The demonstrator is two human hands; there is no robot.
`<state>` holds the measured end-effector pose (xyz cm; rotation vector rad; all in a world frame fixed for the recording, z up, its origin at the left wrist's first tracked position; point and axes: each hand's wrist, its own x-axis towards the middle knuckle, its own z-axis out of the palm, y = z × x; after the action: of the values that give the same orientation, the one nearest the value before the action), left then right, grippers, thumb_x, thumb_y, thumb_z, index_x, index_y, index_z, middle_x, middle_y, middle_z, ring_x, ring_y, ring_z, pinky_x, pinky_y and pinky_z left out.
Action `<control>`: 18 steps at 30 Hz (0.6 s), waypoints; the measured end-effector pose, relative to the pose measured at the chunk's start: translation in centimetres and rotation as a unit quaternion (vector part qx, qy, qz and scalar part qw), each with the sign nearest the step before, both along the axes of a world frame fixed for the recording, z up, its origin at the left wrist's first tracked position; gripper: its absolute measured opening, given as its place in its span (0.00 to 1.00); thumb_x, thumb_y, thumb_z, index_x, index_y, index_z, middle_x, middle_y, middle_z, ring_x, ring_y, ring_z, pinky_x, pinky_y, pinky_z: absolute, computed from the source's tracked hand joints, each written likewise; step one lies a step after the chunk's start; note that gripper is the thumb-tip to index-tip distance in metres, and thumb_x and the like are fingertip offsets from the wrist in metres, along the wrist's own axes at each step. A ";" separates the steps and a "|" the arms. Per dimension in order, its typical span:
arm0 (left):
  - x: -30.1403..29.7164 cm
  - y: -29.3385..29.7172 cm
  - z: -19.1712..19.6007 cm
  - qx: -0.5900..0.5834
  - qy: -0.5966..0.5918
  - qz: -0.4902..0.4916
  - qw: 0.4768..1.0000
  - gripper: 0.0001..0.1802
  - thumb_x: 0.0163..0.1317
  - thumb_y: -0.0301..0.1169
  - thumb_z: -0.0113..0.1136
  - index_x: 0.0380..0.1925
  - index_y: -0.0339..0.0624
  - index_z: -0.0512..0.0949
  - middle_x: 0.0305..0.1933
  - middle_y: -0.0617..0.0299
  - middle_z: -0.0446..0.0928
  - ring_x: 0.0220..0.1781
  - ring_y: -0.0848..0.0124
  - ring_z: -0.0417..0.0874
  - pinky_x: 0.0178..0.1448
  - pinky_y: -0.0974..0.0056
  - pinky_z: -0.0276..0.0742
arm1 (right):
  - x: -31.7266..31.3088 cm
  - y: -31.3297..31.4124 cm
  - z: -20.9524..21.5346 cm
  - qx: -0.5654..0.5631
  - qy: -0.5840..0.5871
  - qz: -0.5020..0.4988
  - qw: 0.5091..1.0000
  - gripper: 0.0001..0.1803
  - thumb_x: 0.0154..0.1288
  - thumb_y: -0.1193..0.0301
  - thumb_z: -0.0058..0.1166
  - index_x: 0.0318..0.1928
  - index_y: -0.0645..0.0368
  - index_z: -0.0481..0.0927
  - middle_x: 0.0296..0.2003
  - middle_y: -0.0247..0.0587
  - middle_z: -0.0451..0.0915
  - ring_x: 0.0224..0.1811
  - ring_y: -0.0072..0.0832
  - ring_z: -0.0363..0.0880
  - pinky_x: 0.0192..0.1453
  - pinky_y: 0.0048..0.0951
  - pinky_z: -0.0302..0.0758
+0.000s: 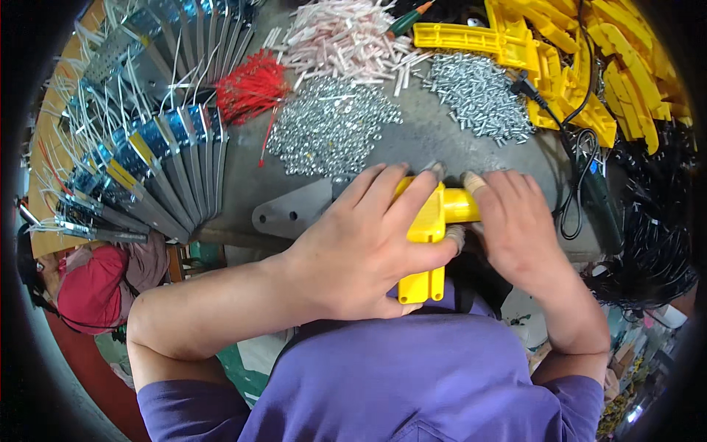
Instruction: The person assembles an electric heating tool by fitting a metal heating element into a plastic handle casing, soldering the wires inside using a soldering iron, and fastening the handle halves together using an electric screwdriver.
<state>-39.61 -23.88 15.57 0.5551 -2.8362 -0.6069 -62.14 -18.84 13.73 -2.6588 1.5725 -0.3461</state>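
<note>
My left hand [361, 239] is closed around the blocky body of a yellow plastic housing [423, 283], close to my chest at the table's near edge. Out of its right side sticks a short round yellow tube [459, 205]. My right hand [513, 225] has its fingers curled over the end of this tube. Light coverings wrap some fingertips of both hands. The far side of the housing is hidden by my left fingers. Just left of my left hand lies a flat grey metal plate [283, 210] with holes, partly under the hand.
Beyond my hands are piles of small metal nuts [324, 129], screws [479, 96], pale sleeves [335, 37] and red wires [252, 85]. Grey metal strips with white wires [173, 158] fan out at left. Yellow plastic shells [626, 81] and a black cable [582, 147] lie right.
</note>
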 end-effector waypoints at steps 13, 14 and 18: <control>-1.8 -0.4 -0.1 -0.005 -0.012 -0.019 1.000 0.29 0.39 0.52 0.67 0.44 0.57 0.77 0.62 0.38 0.61 0.60 0.42 0.65 0.61 0.43 0.63 | -4.2 -4.0 2.0 0.078 -0.169 -0.116 0.976 0.15 0.54 0.75 0.58 0.41 0.64 0.70 0.24 0.50 0.75 0.30 0.50 0.77 0.35 0.43 0.73; -1.9 -0.4 -0.2 -0.004 -0.007 -0.022 1.000 0.29 0.40 0.52 0.67 0.44 0.56 0.77 0.62 0.38 0.61 0.60 0.42 0.65 0.61 0.43 0.63 | -3.9 -4.4 1.8 0.072 -0.168 -0.120 0.976 0.15 0.54 0.75 0.58 0.41 0.64 0.70 0.24 0.50 0.75 0.30 0.50 0.77 0.35 0.43 0.73; -1.9 -0.5 0.0 -0.001 -0.012 -0.023 1.000 0.29 0.44 0.55 0.66 0.46 0.55 0.78 0.61 0.38 0.61 0.61 0.39 0.64 0.62 0.41 0.62 | -2.9 -5.6 1.4 0.041 -0.030 -0.112 0.992 0.10 0.53 0.80 0.52 0.36 0.64 0.67 0.25 0.57 0.76 0.33 0.52 0.78 0.35 0.48 0.74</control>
<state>-41.51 -24.36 15.58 0.5026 -2.8786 -0.6091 -65.01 -24.40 15.15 -2.3940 1.8271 -0.3555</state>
